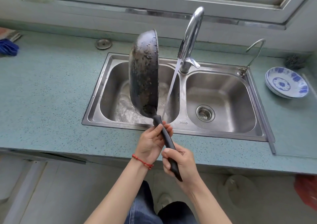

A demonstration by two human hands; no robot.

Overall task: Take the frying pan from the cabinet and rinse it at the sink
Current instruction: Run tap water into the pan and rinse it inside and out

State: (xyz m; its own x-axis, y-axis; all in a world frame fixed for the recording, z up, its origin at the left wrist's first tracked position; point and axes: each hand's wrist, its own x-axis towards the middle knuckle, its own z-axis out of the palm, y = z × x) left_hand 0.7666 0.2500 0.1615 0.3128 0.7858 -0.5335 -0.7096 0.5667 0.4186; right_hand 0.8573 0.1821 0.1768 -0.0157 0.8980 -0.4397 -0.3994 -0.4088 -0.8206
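A dark, worn frying pan (144, 73) stands on edge above the left basin of the steel double sink (96, 93), its blackened underside facing me. Both hands hold its long black handle: my left hand (151, 143) grips the upper part near the pan, my right hand (180, 163) grips the lower end. The chrome faucet (190, 38) runs, and its water stream (171, 88) falls into the left basin just right of the pan, apart from it. Water pools in the left basin.
A blue-and-white bowl stack (286, 83) sits on the teal counter (42, 90) at the right, with a dark scrubber (294, 61) behind it. A thin second tap (253, 54) stands at the sink's right corner. A sink plug (103, 43) and blue cloth (7, 47) lie left.
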